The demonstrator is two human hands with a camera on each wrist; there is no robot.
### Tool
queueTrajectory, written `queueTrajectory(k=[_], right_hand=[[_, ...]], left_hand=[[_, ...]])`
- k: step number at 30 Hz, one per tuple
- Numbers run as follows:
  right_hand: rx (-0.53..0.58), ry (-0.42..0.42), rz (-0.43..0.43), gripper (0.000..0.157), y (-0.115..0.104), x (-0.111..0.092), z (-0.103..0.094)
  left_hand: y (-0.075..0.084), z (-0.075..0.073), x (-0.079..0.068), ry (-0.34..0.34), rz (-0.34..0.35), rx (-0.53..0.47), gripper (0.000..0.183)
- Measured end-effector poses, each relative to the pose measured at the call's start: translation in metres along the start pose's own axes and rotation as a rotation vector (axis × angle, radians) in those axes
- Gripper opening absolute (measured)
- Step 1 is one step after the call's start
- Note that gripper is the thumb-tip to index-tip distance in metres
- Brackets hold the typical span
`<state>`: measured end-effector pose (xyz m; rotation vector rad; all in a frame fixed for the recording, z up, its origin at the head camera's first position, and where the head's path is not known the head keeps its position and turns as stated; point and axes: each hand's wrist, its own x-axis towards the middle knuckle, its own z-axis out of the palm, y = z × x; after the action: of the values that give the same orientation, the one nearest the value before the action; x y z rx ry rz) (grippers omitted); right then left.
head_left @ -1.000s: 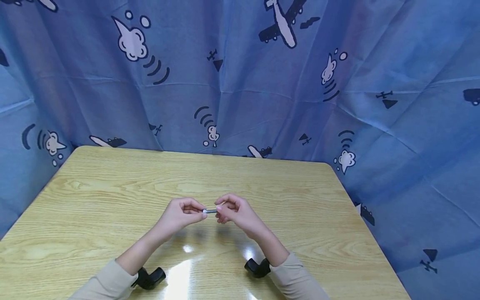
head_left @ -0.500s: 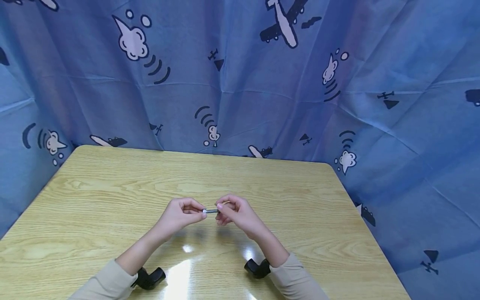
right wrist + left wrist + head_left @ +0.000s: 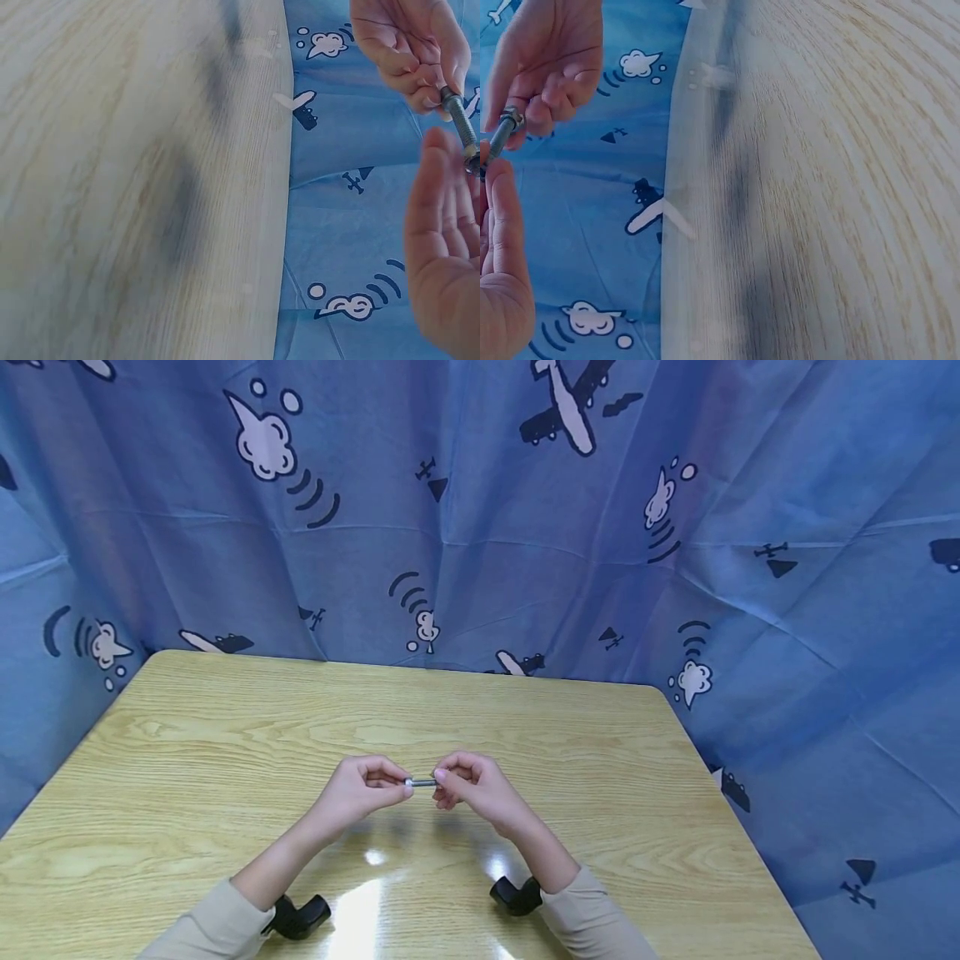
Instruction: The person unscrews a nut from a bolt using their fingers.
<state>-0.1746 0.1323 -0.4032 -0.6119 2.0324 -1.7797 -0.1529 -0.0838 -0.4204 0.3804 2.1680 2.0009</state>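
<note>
Bolt spans gap between hands, below centre of head frame, above table. Left hand pinches bolt head; right hand seems to pinch nut at opposite end — upper left of left wrist frame. Judged done: nut at bolt's tip, threads engaged or not unclear. Shank between stands bare — early if tightening, nearly finished if removing; direction untold.
</note>
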Motion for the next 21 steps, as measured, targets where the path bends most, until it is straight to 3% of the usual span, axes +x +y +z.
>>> queueTrajectory(k=[7,15,21], right_hand=[[-0.008,-0.008,-0.064,0.022,0.003,-0.0024,-0.0029],[0.03,-0.007,-0.007,0.029,0.0023,-0.0022,-0.001],[0.018,0.004,-0.084,0.025,0.0049,-0.0034,-0.0017]], left_hand=[[-0.0007,-0.0008,-0.0001,-0.01,0.0,-0.004,0.025],[-0.0004,-0.0006,0.0002,0.0,-0.009,-0.012,0.026],[0.0004,-0.001,-0.0003,0.005,-0.017,-0.011,0.026]])
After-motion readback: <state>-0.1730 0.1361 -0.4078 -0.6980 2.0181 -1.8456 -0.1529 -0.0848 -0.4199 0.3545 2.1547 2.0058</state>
